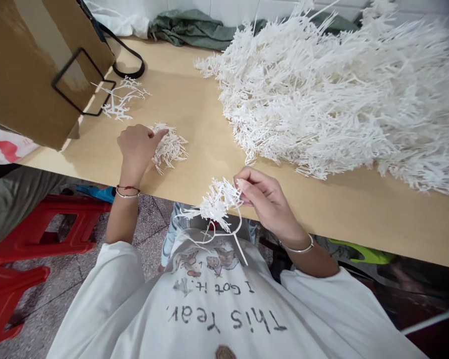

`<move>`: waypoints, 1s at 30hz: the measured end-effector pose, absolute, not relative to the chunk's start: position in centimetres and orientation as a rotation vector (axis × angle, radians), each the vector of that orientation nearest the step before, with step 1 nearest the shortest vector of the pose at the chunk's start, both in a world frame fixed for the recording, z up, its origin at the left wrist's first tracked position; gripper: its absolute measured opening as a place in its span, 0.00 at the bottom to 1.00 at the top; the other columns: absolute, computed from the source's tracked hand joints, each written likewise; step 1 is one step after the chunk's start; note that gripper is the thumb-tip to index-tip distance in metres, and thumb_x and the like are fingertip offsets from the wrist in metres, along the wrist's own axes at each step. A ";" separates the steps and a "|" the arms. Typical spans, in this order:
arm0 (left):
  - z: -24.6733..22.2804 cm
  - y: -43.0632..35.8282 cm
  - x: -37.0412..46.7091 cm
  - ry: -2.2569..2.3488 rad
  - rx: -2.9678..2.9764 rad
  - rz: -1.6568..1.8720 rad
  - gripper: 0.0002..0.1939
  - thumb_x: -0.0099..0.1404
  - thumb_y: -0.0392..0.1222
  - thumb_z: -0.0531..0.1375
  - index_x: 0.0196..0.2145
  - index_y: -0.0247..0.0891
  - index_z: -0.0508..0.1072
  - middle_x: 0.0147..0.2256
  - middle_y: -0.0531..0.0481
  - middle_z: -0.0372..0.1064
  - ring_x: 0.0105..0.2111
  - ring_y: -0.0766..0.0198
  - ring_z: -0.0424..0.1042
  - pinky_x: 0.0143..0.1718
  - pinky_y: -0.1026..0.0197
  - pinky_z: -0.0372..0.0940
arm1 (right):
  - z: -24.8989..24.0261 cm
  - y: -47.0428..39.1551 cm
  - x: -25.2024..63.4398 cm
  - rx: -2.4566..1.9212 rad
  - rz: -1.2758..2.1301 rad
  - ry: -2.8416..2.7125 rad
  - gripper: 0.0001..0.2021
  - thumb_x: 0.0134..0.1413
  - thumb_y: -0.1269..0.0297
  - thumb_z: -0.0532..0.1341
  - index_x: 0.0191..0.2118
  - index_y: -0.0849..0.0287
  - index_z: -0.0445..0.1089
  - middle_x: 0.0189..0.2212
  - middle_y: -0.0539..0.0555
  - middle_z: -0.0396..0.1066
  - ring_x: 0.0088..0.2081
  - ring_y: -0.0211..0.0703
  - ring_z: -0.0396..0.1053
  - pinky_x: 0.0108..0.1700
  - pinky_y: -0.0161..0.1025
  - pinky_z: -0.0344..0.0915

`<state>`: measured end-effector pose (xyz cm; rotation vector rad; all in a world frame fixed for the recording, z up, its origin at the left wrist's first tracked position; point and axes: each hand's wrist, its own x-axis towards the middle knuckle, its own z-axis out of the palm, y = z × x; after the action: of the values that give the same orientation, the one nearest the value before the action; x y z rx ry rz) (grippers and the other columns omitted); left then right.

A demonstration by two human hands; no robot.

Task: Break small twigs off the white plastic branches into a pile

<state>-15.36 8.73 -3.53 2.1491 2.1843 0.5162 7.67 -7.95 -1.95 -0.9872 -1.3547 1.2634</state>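
My right hand (264,202) pinches a white plastic branch (219,202) between thumb and fingertips, over the table's front edge. Tufts of fine white twigs crowd the branch's upper part, while bare curved stems hang below in front of my shirt. My left hand (140,144) is closed above the table, its thumb pointing right. Right beside it lies a small heap of white twig sprigs (172,149), partly covered by the thumb. What the left fingers hold, if anything, is hidden.
A large mound of white twigs (314,99) covers the table's right side. At left stand a cardboard box (30,65) and a black wire stand (88,112), with a bare white branch (121,99) beside them. Dark green cloth (194,27) lies at the back; red stools (60,224) stand below.
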 end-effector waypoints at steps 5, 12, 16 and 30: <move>-3.5 8.3 -15.2 2.277 2.175 0.611 0.21 0.64 0.53 0.48 0.24 0.35 0.68 0.31 0.36 0.69 0.42 0.45 0.67 0.40 0.48 0.58 | -1.7 -7.8 7.8 -0.998 1.218 -1.380 0.11 0.61 0.62 0.54 0.28 0.59 0.60 0.22 0.46 0.52 0.22 0.30 0.50 0.23 0.33 0.48; -3.9 8.4 -15.8 2.113 2.203 0.867 0.15 0.60 0.53 0.56 0.26 0.40 0.66 0.33 0.42 0.68 0.46 0.46 0.63 0.43 0.48 0.58 | -1.6 -7.6 7.6 -0.992 1.183 -1.420 0.12 0.61 0.60 0.54 0.27 0.58 0.60 0.21 0.46 0.51 0.22 0.31 0.48 0.23 0.33 0.48; -2.7 6.7 -14.8 1.833 2.160 1.074 0.16 0.62 0.56 0.54 0.27 0.40 0.67 0.30 0.45 0.67 0.40 0.55 0.66 0.38 0.54 0.59 | -1.7 -7.5 7.6 -0.979 1.200 -1.423 0.12 0.61 0.60 0.54 0.27 0.59 0.60 0.22 0.46 0.52 0.22 0.30 0.48 0.23 0.33 0.48; -2.8 -3.5 -9.5 0.642 1.775 0.661 0.16 0.67 0.48 0.50 0.25 0.37 0.60 0.20 0.57 0.49 0.20 0.72 0.49 0.21 0.65 0.47 | -1.5 -6.8 7.7 -1.085 1.177 -1.551 0.10 0.60 0.62 0.55 0.29 0.60 0.61 0.22 0.45 0.54 0.22 0.29 0.50 0.23 0.31 0.48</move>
<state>-9.51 -3.52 -2.84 1.7753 0.6423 0.6609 7.67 -6.81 -1.54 -1.0854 -1.5514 1.1768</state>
